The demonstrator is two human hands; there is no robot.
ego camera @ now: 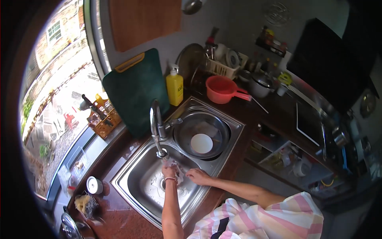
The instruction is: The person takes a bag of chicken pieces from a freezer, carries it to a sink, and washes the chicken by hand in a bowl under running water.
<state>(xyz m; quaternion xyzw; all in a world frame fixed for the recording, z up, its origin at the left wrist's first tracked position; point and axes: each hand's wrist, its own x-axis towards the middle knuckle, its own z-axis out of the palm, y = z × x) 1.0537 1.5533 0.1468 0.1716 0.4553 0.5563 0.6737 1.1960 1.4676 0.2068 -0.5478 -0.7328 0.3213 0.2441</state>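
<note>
My left hand (169, 171), with a beaded bracelet at the wrist, is under the spout of the chrome faucet (155, 119). It grips a thin, whitish, crumpled piece (180, 173); whether this is cloth or plastic I cannot tell. To its right, over the sink basin, is my right hand (198, 176), its fingers curled. Whether anything is between those fingertips is too small to tell. Water wets the floor of the stainless-steel sink (143, 179). In the adjoining round bowl sits a metal basin (185, 140) with a white bowl (202, 143) inside.
Behind the sink stand a green cutting board (137, 89) and a yellow pump bottle (175, 88). A red plastic strainer (220, 89) rests near a dish rack (222, 70) and a lidded pot (261, 83). Left are a wicker basket (104, 124), a white-lidded jar (94, 185) and scrubbers (86, 204).
</note>
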